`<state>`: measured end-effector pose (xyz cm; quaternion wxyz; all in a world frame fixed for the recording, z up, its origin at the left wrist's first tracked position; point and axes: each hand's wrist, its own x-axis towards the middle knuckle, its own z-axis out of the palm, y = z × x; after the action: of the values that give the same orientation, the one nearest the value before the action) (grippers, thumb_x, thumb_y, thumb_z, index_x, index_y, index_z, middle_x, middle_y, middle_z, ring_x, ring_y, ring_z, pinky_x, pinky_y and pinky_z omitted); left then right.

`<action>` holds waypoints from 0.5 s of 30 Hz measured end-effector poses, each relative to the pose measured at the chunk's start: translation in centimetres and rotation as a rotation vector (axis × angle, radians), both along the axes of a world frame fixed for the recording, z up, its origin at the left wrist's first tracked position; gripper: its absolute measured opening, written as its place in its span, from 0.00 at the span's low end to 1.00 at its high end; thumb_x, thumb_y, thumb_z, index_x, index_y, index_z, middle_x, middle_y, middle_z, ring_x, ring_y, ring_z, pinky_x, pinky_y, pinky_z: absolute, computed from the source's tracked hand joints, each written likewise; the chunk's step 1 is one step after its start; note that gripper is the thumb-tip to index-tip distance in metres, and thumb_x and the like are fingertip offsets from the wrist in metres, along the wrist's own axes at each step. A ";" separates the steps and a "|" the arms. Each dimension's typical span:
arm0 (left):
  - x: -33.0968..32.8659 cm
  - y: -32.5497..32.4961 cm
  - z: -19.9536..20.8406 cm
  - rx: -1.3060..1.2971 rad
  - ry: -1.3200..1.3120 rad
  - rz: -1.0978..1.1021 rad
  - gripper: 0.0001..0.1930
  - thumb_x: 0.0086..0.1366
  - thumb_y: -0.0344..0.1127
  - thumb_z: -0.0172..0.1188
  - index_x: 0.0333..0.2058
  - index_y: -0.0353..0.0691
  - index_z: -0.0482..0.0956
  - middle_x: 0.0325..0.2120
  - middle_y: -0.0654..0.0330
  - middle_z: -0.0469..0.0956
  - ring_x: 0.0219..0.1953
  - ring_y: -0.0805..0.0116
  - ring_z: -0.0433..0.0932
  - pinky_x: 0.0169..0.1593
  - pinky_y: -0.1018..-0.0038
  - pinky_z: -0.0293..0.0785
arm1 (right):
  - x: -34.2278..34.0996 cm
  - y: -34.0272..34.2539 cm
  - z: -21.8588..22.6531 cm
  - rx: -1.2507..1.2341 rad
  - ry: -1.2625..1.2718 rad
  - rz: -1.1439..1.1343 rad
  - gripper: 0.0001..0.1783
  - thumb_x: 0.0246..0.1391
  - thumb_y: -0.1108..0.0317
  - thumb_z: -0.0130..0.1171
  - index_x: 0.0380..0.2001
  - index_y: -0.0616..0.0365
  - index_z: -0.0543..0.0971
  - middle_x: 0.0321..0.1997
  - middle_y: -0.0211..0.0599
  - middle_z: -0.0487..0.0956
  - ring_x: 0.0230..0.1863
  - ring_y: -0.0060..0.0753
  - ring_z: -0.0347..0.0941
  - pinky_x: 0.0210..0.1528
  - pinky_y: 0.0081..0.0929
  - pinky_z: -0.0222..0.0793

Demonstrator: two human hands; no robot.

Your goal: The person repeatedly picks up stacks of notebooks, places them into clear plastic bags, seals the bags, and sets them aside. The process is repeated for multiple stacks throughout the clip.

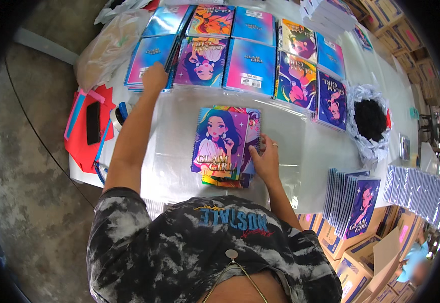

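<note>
In front of me lies a loose pile of spiral notebooks (215, 139) with colourful covers; the top one shows a dark-haired cartoon girl on purple. My right hand (267, 159) rests at the pile's right edge, thumb and fingers apart. My left arm stretches to the far left, where my left hand (154, 77) has its fingers curled at the right edge of a blue-and-pink notebook (144, 63) on a stack. Its fingertips are partly hidden. Beside that stack is a purple notebook (201, 61) with an upside-down cartoon girl.
Several more notebook stacks (250, 63) line the table's far side. A plastic-lined container with black contents (370, 120) stands right, near a row of upright notebooks (346, 194). A phone (93, 122) lies on red material at left; cartons (356, 270) sit lower right.
</note>
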<state>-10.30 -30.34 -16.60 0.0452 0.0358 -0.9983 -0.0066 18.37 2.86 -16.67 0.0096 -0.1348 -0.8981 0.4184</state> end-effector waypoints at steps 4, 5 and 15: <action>1.8 -1.0 12.0 0.134 0.007 -0.139 0.17 0.52 0.39 0.54 0.40 0.40 0.78 0.35 0.46 0.78 0.39 0.50 0.77 0.44 0.61 0.71 | 0.7 1.6 1.3 -0.247 -0.047 -0.086 0.29 0.46 0.65 0.61 0.53 0.59 0.67 0.47 0.45 0.69 0.42 0.35 0.70 0.43 0.29 0.67; 4.1 -0.4 17.4 0.263 0.058 -0.139 0.18 0.52 0.37 0.52 0.42 0.41 0.78 0.35 0.47 0.78 0.38 0.53 0.77 0.43 0.64 0.71 | 0.7 2.4 1.7 -0.322 -0.012 -0.120 0.28 0.47 0.65 0.60 0.53 0.58 0.67 0.47 0.43 0.70 0.42 0.32 0.70 0.42 0.27 0.66; 17.9 16.5 6.1 0.508 0.087 -0.916 0.13 0.50 0.27 0.55 0.37 0.42 0.76 0.43 0.52 0.70 0.47 0.52 0.68 0.50 0.59 0.62 | -12.5 4.9 7.4 -0.497 0.387 -0.132 0.22 0.49 0.67 0.58 0.49 0.56 0.72 0.40 0.35 0.75 0.38 0.23 0.69 0.39 0.21 0.65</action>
<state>7.57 -13.83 -10.54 0.0692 -0.3949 -0.8757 -0.2689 5.86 7.75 -9.26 0.1741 -0.1089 -0.7394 0.6412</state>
